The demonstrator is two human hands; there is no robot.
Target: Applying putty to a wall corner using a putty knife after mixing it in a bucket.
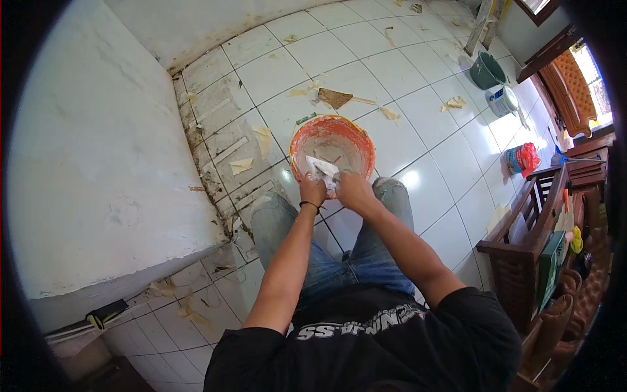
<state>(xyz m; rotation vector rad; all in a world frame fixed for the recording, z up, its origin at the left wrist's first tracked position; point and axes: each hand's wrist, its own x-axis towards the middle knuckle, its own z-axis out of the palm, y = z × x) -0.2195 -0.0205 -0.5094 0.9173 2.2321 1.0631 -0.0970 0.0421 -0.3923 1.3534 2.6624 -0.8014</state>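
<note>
An orange bucket [307, 134] smeared with grey-white paste stands on the tiled floor in front of my knees. Over its near rim both hands meet on a small white putty-covered tool [322, 170], probably a scraper or trowel. My left hand [312, 189], with a dark band on the wrist, grips it from the left. My right hand [353, 191] grips it from the right. Which part of the tool each hand holds is hidden by paste and fingers.
A white plastered wall [98, 150] rises at the left, with scraps of peeled paper on the floor along its base. A green bucket [487, 69], a white paint tub [502, 100] and a red bag [524, 159] stand at the right. Wooden furniture [522, 242] crowds the right edge.
</note>
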